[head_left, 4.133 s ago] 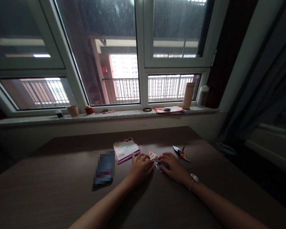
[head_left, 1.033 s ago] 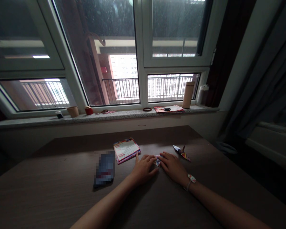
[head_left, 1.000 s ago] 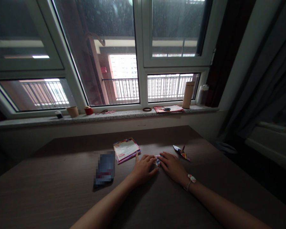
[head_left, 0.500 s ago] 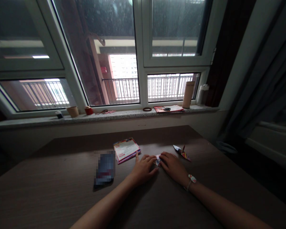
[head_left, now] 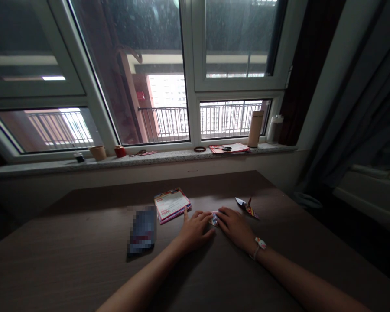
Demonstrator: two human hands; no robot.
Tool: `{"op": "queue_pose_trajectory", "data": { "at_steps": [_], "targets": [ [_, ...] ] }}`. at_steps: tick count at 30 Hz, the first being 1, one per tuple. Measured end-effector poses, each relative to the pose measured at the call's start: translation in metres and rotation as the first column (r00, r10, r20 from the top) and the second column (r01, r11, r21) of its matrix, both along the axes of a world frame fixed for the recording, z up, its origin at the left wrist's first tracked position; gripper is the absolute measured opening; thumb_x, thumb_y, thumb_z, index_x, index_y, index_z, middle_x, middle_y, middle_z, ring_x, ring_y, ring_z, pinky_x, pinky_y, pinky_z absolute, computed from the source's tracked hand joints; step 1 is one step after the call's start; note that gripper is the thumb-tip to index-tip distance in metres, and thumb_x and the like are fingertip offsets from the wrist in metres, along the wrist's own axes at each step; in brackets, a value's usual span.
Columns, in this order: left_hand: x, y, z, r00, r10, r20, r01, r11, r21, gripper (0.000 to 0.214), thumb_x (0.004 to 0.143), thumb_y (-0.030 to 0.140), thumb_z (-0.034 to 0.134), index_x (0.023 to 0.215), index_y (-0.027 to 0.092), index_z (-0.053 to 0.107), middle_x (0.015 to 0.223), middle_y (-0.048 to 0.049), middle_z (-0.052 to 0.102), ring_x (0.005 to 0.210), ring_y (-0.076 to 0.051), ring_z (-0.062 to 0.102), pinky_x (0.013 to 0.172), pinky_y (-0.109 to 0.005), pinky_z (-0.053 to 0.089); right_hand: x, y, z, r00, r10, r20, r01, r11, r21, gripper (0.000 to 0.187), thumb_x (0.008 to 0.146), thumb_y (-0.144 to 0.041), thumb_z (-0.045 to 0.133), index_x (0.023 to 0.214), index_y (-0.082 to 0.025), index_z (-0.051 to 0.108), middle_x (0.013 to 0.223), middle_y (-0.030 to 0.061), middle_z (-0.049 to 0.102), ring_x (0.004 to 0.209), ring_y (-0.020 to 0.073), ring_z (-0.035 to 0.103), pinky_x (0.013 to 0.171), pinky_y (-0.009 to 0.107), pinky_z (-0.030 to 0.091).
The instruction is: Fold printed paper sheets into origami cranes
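A small piece of folded paper (head_left: pixel 213 219), white with coloured print, lies flat on the brown table between my hands. My left hand (head_left: pixel 196 229) holds its left side down with the fingertips, the thumb apart and one finger pointing toward a stack of printed paper sheets (head_left: pixel 172 203). On the other side, my right hand (head_left: pixel 235 225) presses the paper with bent fingers that cover its right edge. A bracelet with a pale charm (head_left: pixel 260 243) circles the right wrist. Beyond that hand stands a folded paper figure (head_left: pixel 247 208) with pointed ends.
A dark blurred-out object (head_left: pixel 142 232) lies left of my left hand. The windowsill (head_left: pixel 169 156) carries a paper cup (head_left: pixel 98 153), a red spool-like item (head_left: pixel 120 151), a dark ring (head_left: pixel 199 149), scissors (head_left: pixel 226 148) on papers, a tan bottle (head_left: pixel 255 129) and a pale bottle (head_left: pixel 274 129).
Both hands stay on the folded paper, with barely any finger movement. The whole view has shifted very slightly.
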State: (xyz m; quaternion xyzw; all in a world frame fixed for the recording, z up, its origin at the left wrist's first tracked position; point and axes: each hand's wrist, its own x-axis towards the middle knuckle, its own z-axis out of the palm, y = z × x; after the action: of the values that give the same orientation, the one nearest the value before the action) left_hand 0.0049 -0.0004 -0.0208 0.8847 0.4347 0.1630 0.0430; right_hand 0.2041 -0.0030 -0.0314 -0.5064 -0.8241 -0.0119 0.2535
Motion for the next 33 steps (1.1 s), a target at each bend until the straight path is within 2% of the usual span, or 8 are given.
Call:
{"op": "queue_pose_trajectory", "data": {
  "at_steps": [15,23,33],
  "targets": [
    [0.0008,-0.0018,0.0044,1.0,-0.001,-0.011,0.0,0.999,-0.046,0.043,0.09,0.045,0.05,0.131,0.034,0.049,0.141,-0.0021,0.051,0.13,-0.027,0.042,0.11,-0.067,0.001,0.0003,-0.0003,-0.0012,1.0,0.003,0.016,-0.003,1.0,0.002,0.031,0.095,-0.028,0.045,0.121,-0.025,0.062,0.126,0.0072,0.061,0.118,0.0228,0.054,0.101,0.039,0.042],
    [-0.0006,-0.0019,0.0044,1.0,0.01,0.008,-0.01,0.999,-0.05,0.041,0.089,0.044,0.053,0.129,0.035,0.05,0.144,-0.0026,0.047,0.13,-0.028,0.041,0.107,-0.072,-0.003,-0.0002,-0.0002,-0.0025,1.0,0.007,0.009,-0.007,1.0,0.005,0.031,0.095,-0.027,0.045,0.122,-0.025,0.061,0.124,0.0068,0.061,0.119,0.022,0.053,0.102,0.038,0.041],
    [0.0004,-0.0027,0.0057,0.999,0.024,0.022,-0.023,0.999,-0.039,0.04,0.087,0.043,0.056,0.125,0.033,0.053,0.133,-0.0024,0.056,0.123,-0.026,0.046,0.113,-0.062,0.0,-0.0011,-0.0015,0.002,1.0,0.009,0.005,-0.008,1.0,-0.011,0.031,0.095,-0.027,0.045,0.121,-0.023,0.061,0.121,0.0073,0.062,0.115,0.0211,0.055,0.099,0.035,0.041]
  ]
}}
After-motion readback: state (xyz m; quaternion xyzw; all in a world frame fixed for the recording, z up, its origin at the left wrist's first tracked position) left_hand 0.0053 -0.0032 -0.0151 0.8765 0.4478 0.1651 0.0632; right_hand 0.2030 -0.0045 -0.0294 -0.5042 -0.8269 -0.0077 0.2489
